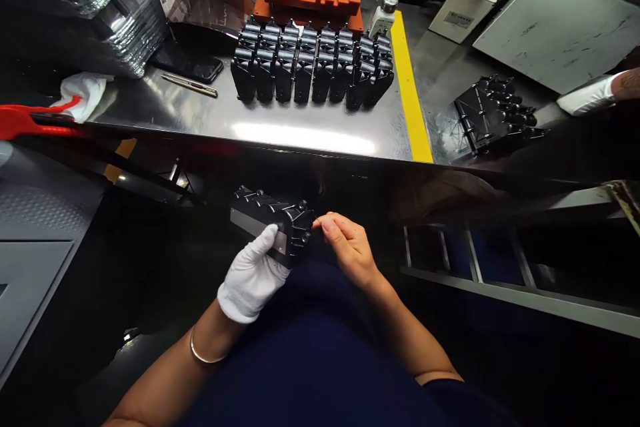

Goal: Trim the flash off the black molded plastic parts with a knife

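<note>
The white-gloved left hand (251, 277) grips a black ribbed plastic part (267, 217) from below, steadying it, while the bare right hand (350, 250) pinches its corner between pressed-together fingers.

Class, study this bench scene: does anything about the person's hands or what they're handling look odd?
Yes: the left hand, holding a black part, wears a white glove, while the right hand is bare. The mismatch stands out, since the part is touched with one protected hand and one unprotected.

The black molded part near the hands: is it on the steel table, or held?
Held, not on the steel table: the black molded part sits in the white-gloved left hand, and the bare right hand touches its end.
</note>
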Demonstrator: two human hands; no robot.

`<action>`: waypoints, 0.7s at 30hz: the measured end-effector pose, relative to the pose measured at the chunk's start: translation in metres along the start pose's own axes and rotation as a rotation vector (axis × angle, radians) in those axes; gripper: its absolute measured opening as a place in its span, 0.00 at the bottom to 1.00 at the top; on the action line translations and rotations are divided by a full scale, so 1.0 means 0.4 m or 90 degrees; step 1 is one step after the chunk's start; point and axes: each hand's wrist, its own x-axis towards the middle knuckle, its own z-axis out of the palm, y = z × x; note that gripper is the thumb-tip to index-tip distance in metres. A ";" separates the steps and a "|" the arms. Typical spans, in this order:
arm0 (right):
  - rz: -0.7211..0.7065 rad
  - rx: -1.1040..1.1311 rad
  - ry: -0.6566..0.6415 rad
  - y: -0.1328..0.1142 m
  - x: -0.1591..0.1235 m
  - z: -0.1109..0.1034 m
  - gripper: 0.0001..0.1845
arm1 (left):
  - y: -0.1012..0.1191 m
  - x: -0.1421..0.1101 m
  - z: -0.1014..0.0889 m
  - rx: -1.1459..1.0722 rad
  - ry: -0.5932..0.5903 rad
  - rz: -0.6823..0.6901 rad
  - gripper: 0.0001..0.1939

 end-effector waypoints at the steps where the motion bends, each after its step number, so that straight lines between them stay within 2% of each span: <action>1: 0.002 0.019 0.004 -0.002 -0.004 0.008 0.19 | 0.000 -0.001 0.002 0.003 -0.006 0.002 0.22; 6: 0.020 0.072 0.019 -0.009 -0.020 0.023 0.16 | -0.005 -0.004 0.006 0.003 -0.002 0.008 0.25; 17: -0.039 -0.017 0.040 -0.010 -0.030 0.024 0.15 | -0.020 -0.010 0.011 -0.009 0.055 0.014 0.24; 21: -0.015 -0.059 0.114 0.002 -0.036 0.037 0.14 | -0.025 -0.003 0.003 -0.034 0.043 -0.012 0.24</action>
